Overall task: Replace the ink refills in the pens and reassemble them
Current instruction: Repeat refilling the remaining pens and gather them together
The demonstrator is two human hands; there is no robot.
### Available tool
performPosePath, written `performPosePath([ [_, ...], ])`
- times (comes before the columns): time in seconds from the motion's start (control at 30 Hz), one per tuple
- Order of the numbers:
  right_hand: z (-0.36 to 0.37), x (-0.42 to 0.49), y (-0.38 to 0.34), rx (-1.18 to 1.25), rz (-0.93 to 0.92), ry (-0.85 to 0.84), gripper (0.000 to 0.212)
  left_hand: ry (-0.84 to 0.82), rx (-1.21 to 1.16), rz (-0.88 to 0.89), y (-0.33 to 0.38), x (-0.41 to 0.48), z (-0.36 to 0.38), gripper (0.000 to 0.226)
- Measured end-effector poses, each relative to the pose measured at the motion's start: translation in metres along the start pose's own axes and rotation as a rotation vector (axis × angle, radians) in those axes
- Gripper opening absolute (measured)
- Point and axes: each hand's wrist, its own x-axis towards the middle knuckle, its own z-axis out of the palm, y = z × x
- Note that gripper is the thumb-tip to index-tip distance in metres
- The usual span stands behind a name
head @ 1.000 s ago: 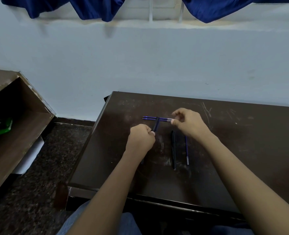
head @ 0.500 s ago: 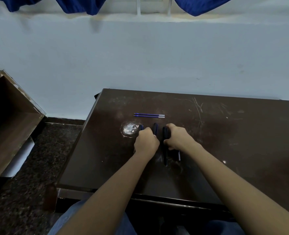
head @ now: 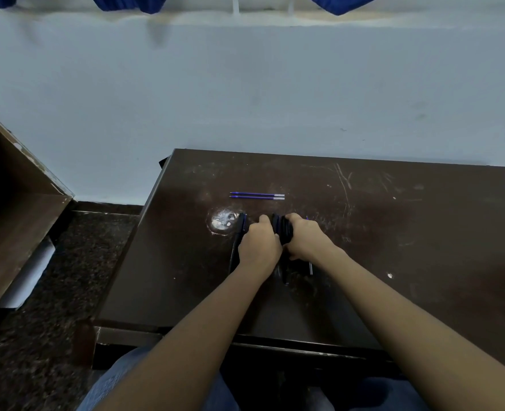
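On the table [head: 393, 232], dark pens [head: 281, 229] are clasped by curled fingers of the right hand [head: 306, 241]; the left hand [head: 258, 247] hold cannot be told. A barrel is likely to be opened next.

Dim, soft light comes from above, leaving the wall [head: 245, 84] evenly pale. One bright glare patch [head: 223, 221] shines on the dark surface [head: 423, 232]. The black pens [head: 281, 229] smear into shadow; frame edges bend slightly.

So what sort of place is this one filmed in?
Probably a plain room in a home or school, though I can't tell which: a scratched dark wooden desk set by a bare painted wall, blue curtains hanging above, and a speckled stone floor.
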Motion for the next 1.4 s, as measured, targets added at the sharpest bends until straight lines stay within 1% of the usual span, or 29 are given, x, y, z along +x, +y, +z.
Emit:
performPosePath([
  [0.13, 0.001, 0.003, 0.0, 0.017, 0.021, -0.006, 0.065, -0.009, 0.032, 0.028, -0.001, 0.0, 0.003, 0.029],
  [0.53, 0.0, 0.007, 0.001, 0.012, 0.028, -0.012, 0.064, -0.01, 0.034, 0.026, -0.001, 0.001, 0.004, 0.026],
  [0.77, -0.001, 0.008, 0.001, -0.025, 0.016, -0.02, 0.07, 0.013, 0.042, 0.019, -0.003, 0.001, 0.002, 0.026],
  [0.93, -0.007, 0.01, 0.001, 0.017, 0.039, 0.003, 0.068, 0.113, 0.041, -0.039, -0.008, 0.007, -0.002, 0.027],
  [1.03, -0.012, 0.01, 0.002, 0.057, 0.055, 0.027, 0.07, 0.146, 0.148, -0.144, -0.016, 0.011, -0.005, 0.039],
  [1.13, -0.016, 0.009, 0.002, 0.076, 0.057, 0.048, 0.07, 0.114, 0.178, -0.277, -0.024, 0.011, -0.006, 0.052],
  [1.2, -0.019, 0.009, 0.001, 0.117, 0.074, 0.045, 0.069, 0.076, 0.156, -0.318, -0.026, 0.01, -0.006, 0.051],
  [1.3, -0.021, 0.011, 0.001, 0.238, 0.098, 0.018, 0.06, 0.007, 0.113, -0.338, -0.029, 0.013, -0.014, 0.046],
  [1.4, -0.021, 0.008, -0.004, 0.507, 0.072, 0.028, 0.047, -0.116, 0.156, -0.246, -0.024, 0.017, -0.034, 0.039],
])
